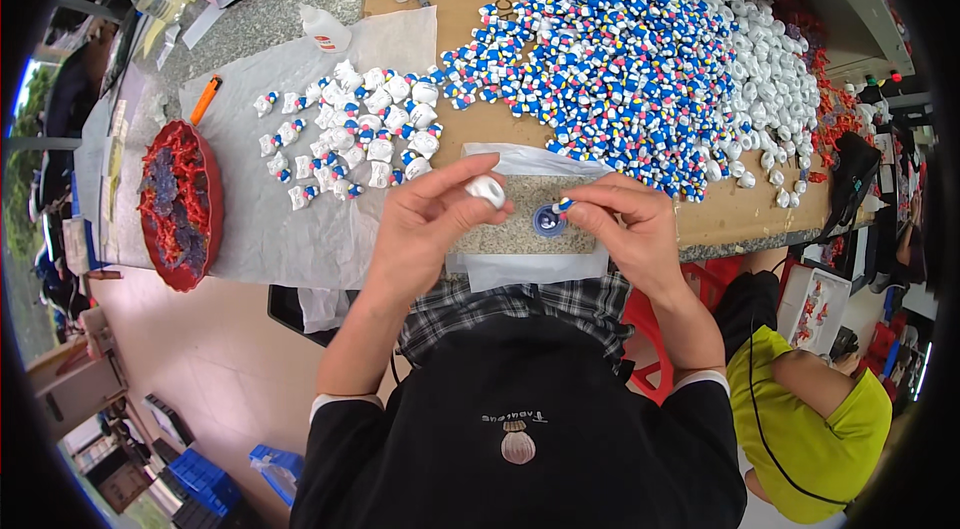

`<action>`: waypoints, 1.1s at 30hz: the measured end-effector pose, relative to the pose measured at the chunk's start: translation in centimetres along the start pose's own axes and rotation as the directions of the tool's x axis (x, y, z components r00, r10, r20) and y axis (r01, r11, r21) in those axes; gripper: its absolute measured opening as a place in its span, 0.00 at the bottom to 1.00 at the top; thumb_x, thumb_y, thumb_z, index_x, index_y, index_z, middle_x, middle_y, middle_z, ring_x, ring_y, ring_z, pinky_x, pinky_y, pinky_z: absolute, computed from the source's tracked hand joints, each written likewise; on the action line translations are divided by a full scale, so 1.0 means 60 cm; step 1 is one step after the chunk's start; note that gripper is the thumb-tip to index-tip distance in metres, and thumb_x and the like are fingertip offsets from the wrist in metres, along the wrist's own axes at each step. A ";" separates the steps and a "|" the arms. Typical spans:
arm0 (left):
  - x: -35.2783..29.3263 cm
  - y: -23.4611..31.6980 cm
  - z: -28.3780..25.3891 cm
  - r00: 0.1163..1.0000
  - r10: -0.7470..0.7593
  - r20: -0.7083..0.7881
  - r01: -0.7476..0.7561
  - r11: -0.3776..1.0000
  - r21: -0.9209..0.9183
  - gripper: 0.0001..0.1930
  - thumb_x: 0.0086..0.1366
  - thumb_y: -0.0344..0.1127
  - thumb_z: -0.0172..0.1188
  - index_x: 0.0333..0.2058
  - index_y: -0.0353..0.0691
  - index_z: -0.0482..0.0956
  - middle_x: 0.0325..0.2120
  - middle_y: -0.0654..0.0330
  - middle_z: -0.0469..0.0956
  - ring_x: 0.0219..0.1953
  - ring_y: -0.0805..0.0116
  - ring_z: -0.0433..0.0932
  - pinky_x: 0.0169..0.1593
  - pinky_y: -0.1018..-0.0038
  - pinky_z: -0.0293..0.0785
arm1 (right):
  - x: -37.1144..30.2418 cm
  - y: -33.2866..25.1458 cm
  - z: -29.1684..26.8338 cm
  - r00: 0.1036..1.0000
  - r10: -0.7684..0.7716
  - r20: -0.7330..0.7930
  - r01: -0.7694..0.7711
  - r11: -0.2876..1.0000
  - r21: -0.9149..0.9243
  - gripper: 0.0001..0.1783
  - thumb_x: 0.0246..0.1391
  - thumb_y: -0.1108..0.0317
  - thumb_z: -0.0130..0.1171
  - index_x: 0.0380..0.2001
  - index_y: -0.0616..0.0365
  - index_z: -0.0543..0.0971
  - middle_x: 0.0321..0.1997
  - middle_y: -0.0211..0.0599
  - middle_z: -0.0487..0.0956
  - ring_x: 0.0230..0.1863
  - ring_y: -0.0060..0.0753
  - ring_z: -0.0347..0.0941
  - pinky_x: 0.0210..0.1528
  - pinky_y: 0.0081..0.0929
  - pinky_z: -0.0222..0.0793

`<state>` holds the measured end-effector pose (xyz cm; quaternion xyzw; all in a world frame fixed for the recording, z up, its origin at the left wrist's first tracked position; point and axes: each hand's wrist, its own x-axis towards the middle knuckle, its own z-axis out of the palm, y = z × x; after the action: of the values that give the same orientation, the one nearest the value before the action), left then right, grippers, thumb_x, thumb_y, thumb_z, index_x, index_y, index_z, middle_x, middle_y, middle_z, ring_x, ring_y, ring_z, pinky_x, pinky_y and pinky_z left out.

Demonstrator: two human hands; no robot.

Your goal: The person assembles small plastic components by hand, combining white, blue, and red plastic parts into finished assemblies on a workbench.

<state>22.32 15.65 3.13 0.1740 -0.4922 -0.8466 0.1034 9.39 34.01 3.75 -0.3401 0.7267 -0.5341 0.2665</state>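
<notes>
My left hand (420, 219) pinches a small rounded white figurine head (487, 192) between thumb and fingers. In the fingertips of my right hand (632, 226) is a tiny blue figurine body (564, 205). It is held at the rim of a small round dish (548, 223) with a shiny dark blue inside. That dish stands on a speckled stone slab (520, 241) in front of my body, with white paper at its near and far sides. To the left lie joined white-headed figurines with blue bodies (352, 137). A large pile of blue bodies (640, 59) spreads at the far right.
White heads (765, 79) are heaped beyond the blue pile. A red bowl (205, 164) of red and grey pieces sits at the left, near an orange cutter (206, 100). White squeeze bottles (324, 30) stand farther back. A person in a yellow-green shirt (810, 419) is at the right.
</notes>
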 end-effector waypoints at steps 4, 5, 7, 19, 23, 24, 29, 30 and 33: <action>-0.003 -0.039 0.017 0.999 0.029 -0.032 -0.031 0.998 -0.053 0.17 0.54 0.20 0.60 0.45 0.32 0.74 0.39 0.53 0.78 0.40 0.66 0.78 0.43 0.73 0.77 | 0.004 -0.008 0.011 0.995 0.016 -0.096 0.027 0.905 0.425 0.09 0.50 0.75 0.59 0.37 0.64 0.80 0.33 0.35 0.78 0.32 0.20 0.72 0.32 0.18 0.67; -0.002 -0.043 0.019 0.999 0.035 -0.015 -0.036 0.996 -0.076 0.18 0.53 0.20 0.61 0.44 0.32 0.74 0.38 0.53 0.78 0.40 0.67 0.77 0.43 0.73 0.76 | 0.005 -0.010 0.015 0.995 0.014 -0.099 0.029 0.905 0.425 0.09 0.50 0.75 0.59 0.37 0.64 0.80 0.33 0.35 0.78 0.32 0.20 0.72 0.32 0.18 0.67; 0.000 -0.043 0.023 0.999 0.039 0.010 -0.038 0.995 -0.091 0.18 0.52 0.19 0.61 0.44 0.31 0.74 0.38 0.53 0.78 0.40 0.68 0.77 0.43 0.74 0.76 | 0.006 -0.015 0.019 0.997 0.011 -0.070 0.022 0.893 0.450 0.09 0.51 0.76 0.59 0.37 0.65 0.80 0.34 0.35 0.78 0.32 0.20 0.72 0.33 0.16 0.66; -0.004 -0.037 0.045 0.973 0.229 0.038 -0.231 0.969 0.089 0.14 0.53 0.18 0.61 0.41 0.28 0.76 0.40 0.51 0.76 0.39 0.68 0.77 0.42 0.77 0.76 | 0.004 -0.008 0.037 0.992 -0.102 -0.069 0.121 0.919 0.375 0.09 0.48 0.82 0.59 0.35 0.68 0.79 0.34 0.39 0.76 0.35 0.22 0.72 0.36 0.17 0.67; -0.005 -0.033 0.039 0.972 0.235 -0.020 -0.232 0.968 0.096 0.14 0.53 0.18 0.61 0.40 0.28 0.76 0.39 0.52 0.77 0.38 0.69 0.77 0.42 0.77 0.76 | 0.014 -0.018 0.052 0.993 -0.040 -0.110 0.083 0.905 0.417 0.08 0.46 0.78 0.61 0.33 0.64 0.80 0.31 0.35 0.78 0.32 0.21 0.72 0.33 0.17 0.66; -0.005 -0.028 0.035 0.971 0.238 -0.019 -0.235 0.967 0.097 0.14 0.53 0.18 0.61 0.40 0.28 0.76 0.39 0.52 0.77 0.38 0.69 0.77 0.42 0.77 0.76 | 0.018 -0.020 0.054 0.996 -0.032 -0.088 0.063 0.924 0.376 0.08 0.46 0.77 0.61 0.33 0.63 0.80 0.30 0.34 0.78 0.31 0.20 0.71 0.32 0.17 0.66; -0.001 0.019 -0.004 0.961 0.239 -0.135 -0.184 0.926 0.328 0.15 0.52 0.20 0.63 0.40 0.30 0.76 0.34 0.58 0.78 0.33 0.77 0.76 0.39 0.81 0.71 | 0.076 -0.044 0.041 0.988 -0.018 0.156 -0.008 0.987 0.163 0.11 0.45 0.73 0.63 0.35 0.61 0.80 0.30 0.35 0.78 0.28 0.22 0.72 0.30 0.20 0.66; 0.005 0.034 -0.013 0.925 0.320 -0.205 -0.199 0.867 0.458 0.14 0.51 0.21 0.63 0.38 0.32 0.77 0.32 0.62 0.78 0.29 0.80 0.73 0.36 0.83 0.69 | 0.094 -0.038 0.040 0.988 -0.022 0.155 -0.004 0.986 0.165 0.11 0.45 0.73 0.63 0.35 0.61 0.80 0.30 0.35 0.78 0.28 0.22 0.72 0.30 0.20 0.66; 0.018 0.063 -0.077 0.817 0.509 -0.272 -0.136 0.628 0.767 0.12 0.51 0.26 0.65 0.36 0.37 0.79 0.29 0.64 0.77 0.25 0.81 0.69 0.32 0.83 0.66 | 0.148 -0.005 0.043 0.890 -0.452 0.059 0.432 0.795 -0.426 0.10 0.42 0.72 0.59 0.32 0.61 0.78 0.31 0.40 0.75 0.37 0.41 0.72 0.37 0.31 0.69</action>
<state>23.18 9.74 4.13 0.3033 -0.7654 -0.4837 0.2969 5.83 25.50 3.08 -0.5380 0.7321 -0.4162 0.0365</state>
